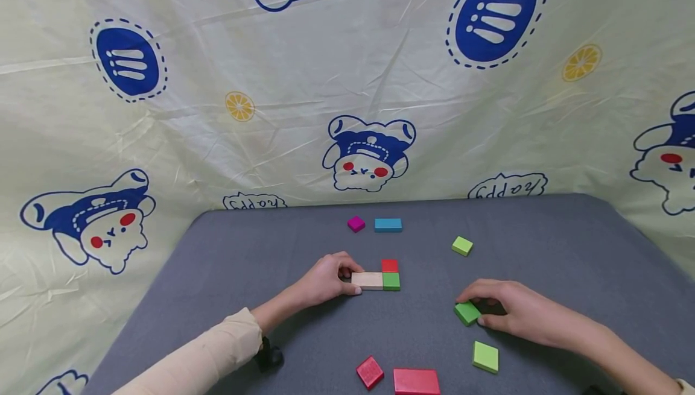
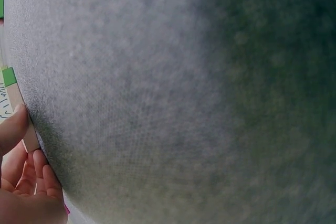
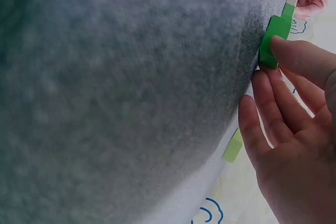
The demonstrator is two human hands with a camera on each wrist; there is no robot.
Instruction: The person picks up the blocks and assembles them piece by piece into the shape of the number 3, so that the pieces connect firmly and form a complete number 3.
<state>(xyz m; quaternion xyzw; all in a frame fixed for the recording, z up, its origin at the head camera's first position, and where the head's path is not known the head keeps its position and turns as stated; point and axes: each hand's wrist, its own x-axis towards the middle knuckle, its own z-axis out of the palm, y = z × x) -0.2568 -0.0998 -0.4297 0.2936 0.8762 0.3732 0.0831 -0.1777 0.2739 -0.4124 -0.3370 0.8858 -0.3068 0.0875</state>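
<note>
In the head view my left hand (image 1: 327, 278) pinches the left end of a long beige block (image 1: 370, 281) lying on the table, thumb on the near side and fingers on the far side. A small green block (image 1: 391, 281) sits against its right end, with a red block (image 1: 390, 265) directly behind the green one. Over to the right, my right hand (image 1: 523, 312) holds another green block (image 1: 466, 313) between thumb and fingers. The right wrist view shows the thumb on this green block (image 3: 274, 40), close over the table.
Toward the back of the grey table (image 1: 260, 232) lie a magenta block (image 1: 356, 224) and a blue block (image 1: 388, 225). Light green blocks (image 1: 462, 246) (image 1: 485, 357) lie behind and in front of my right hand. Two red blocks (image 1: 370, 372) (image 1: 416, 381) lie near the front.
</note>
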